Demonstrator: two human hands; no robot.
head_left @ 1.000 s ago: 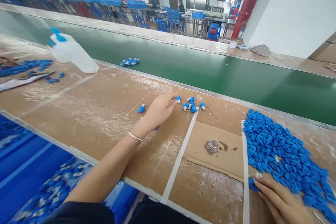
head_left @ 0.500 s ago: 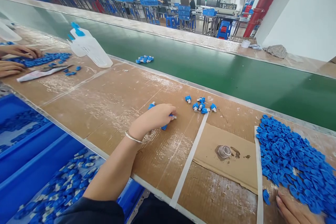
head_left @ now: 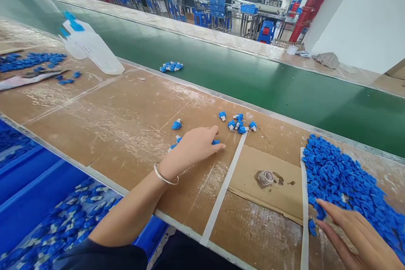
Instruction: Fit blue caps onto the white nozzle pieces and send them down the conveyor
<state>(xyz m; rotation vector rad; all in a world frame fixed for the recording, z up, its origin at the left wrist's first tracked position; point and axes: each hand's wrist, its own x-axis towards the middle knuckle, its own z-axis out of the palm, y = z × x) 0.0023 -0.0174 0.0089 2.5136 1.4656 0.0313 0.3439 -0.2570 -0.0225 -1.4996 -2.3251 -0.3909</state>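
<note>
Our left hand (head_left: 191, 152) sits curled, fingers over a small blue plastic cap (head_left: 215, 142) on the brown cardboard-covered table (head_left: 95, 109); we can't tell if it's gripped. Loose blue-and-white plastic fittings (head_left: 237, 123) lie just beyond. Our right hand (head_left: 357, 236) is open, fingertips at the edge of a heap of flat blue plastic pieces (head_left: 344, 177).

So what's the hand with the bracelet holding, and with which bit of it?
The left hand is curled over a small blue plastic piece at its fingertips, but I can't tell whether it's gripping it.
</note>
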